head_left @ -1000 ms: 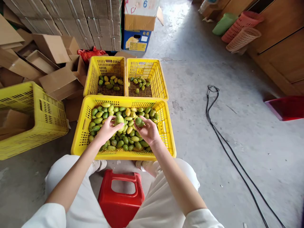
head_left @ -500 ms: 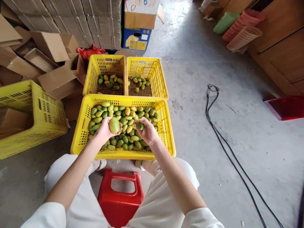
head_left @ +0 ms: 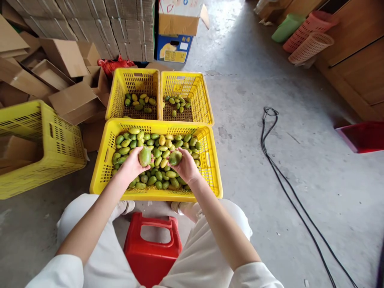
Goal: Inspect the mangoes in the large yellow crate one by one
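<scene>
In my left hand [head_left: 131, 165] rests a light green mango [head_left: 145, 156], the fingers curled round its far side and underneath. My right hand [head_left: 188, 165] grips a darker green mango [head_left: 175, 158] by its right side, thumb and fingers about it. Both hands are above a large yellow crate [head_left: 156, 195], a short gap between the two fruits. Under them lie many green and yellowish mangoes [head_left: 159, 176], partly covered by the hands.
Two smaller yellow crates, left [head_left: 109, 100] and right [head_left: 207, 108], hold some mangoes behind the large one. A red stool [head_left: 153, 252] stands between my knees. Cardboard boxes [head_left: 75, 102] and another yellow crate [head_left: 64, 140] lie left; a black cable [head_left: 279, 178] crosses the floor.
Both hands have turned the mangoes in their fingers, showing other sides. The left one came slightly nearer to me and left; the right one now shows more of its surface.
</scene>
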`<state>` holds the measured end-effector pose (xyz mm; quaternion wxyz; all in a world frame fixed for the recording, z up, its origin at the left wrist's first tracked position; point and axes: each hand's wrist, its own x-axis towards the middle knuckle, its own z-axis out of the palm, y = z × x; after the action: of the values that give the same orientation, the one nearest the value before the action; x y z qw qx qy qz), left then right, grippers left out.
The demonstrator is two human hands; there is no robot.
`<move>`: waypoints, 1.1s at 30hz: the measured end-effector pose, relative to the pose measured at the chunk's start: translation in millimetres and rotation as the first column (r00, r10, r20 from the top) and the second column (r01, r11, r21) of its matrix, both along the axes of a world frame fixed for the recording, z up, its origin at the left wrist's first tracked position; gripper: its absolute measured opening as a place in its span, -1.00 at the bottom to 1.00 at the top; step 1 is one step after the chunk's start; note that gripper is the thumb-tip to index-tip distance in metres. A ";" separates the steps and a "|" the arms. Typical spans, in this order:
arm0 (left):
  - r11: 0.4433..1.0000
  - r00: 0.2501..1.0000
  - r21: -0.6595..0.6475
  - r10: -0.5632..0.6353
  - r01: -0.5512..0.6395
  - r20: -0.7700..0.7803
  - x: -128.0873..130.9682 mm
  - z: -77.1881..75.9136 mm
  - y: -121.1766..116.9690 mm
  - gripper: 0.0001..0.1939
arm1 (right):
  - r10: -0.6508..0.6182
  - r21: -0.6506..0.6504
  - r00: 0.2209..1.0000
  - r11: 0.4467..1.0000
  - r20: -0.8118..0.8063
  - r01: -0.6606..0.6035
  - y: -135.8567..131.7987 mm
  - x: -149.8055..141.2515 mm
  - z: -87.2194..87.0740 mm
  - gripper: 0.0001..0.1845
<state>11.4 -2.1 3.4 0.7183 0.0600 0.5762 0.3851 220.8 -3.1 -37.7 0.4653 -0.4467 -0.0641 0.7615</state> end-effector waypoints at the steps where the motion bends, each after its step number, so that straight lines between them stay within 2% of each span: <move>1: 1.000 1.000 0.006 0.002 -0.002 0.005 -0.8 0.3 0.0 -0.80 | 0.013 -0.008 1.000 1.000 -0.010 -0.013 0.5 0.7 -0.1 -0.70; 4: 1.000 0.999 0.007 0.023 -0.023 0.025 -1.5 1.2 0.2 -0.78 | 0.058 0.004 0.998 0.998 -0.009 -0.058 0.5 2.6 -1.0 -0.72; 7: 0.998 0.998 -0.002 0.064 -0.064 0.001 -0.1 0.8 0.5 -0.78 | 0.087 0.022 0.995 0.996 0.052 -0.088 -1.8 1.4 -2.3 -0.57; 9: 0.996 0.996 0.006 0.084 -0.084 -0.025 1.4 -0.1 0.2 -0.83 | 0.095 0.009 0.990 0.995 0.105 -0.096 -3.4 -1.0 -3.3 -0.48; 12: 0.993 0.993 0.034 0.114 -0.113 -0.034 3.9 -1.0 -1.5 -0.95 | 0.096 0.010 0.984 0.995 0.148 -0.099 -4.0 -4.2 -5.0 -0.47; 18: 0.983 0.985 0.065 0.172 -0.172 0.005 4.6 -2.8 -4.4 -0.65 | 0.026 0.044 0.990 0.999 0.139 -0.032 -1.0 -3.2 -7.6 -0.60; 21: 0.979 0.981 0.052 0.194 -0.195 0.032 2.5 -4.9 -4.6 -0.60 | -0.004 0.083 0.993 0.997 0.122 -0.006 -0.5 -2.2 -7.5 -0.62; 24: 0.979 0.981 0.072 0.189 -0.192 0.048 0.7 -6.2 -5.5 -0.65 | -0.024 0.100 0.995 0.995 0.093 0.015 -1.0 -3.0 -7.0 -0.57; 28: 0.977 0.982 0.123 0.163 -0.175 0.099 0.5 -4.3 -6.3 -0.71 | -0.011 0.087 0.999 0.996 0.046 0.007 -1.2 -4.4 -5.1 -0.64; 33: 0.964 0.955 0.029 0.257 -0.264 0.146 3.2 4.8 -2.9 -0.85 | 0.002 0.062 0.999 0.998 -0.046 0.001 -1.9 -0.5 1.5 -0.64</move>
<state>14.6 -5.1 8.2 0.6985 -0.0265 0.5176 0.4935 220.3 -5.0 -36.2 0.4801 -0.4144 -0.0770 0.7693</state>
